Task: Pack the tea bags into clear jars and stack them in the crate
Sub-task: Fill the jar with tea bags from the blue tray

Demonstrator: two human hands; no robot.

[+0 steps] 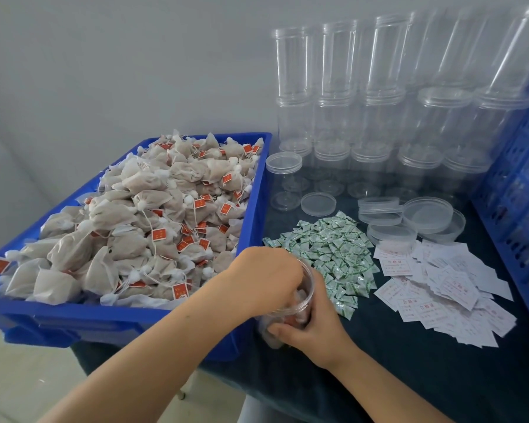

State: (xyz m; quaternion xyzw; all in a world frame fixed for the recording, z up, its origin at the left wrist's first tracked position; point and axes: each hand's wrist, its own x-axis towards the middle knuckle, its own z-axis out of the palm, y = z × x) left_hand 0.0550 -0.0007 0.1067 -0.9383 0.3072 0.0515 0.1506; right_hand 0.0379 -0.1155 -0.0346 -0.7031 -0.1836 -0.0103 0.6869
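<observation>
1. Both hands work one clear jar [290, 303] near the table edge: right hand [315, 328] grasps its side; left hand [269, 279] fingers reach inside, grip hidden.
2. Blue bin [257, 190] remains heaped with tea bags [141, 221].
3. Many stacked empty jars [376, 111] remain unfilled.
4. Crate [519, 184] contents unclear.

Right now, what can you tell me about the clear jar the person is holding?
The clear jar looks like thin transparent plastic, round, with its lid off and a ridged rim. It is tilted, its mouth up and away from the person, just off the near right corner of the blue bin, above the dark cloth. The right hand grips its lower body, while the left hand reaches into its mouth. Pale tea bags show dimly through the wall; how many cannot be told.
</observation>
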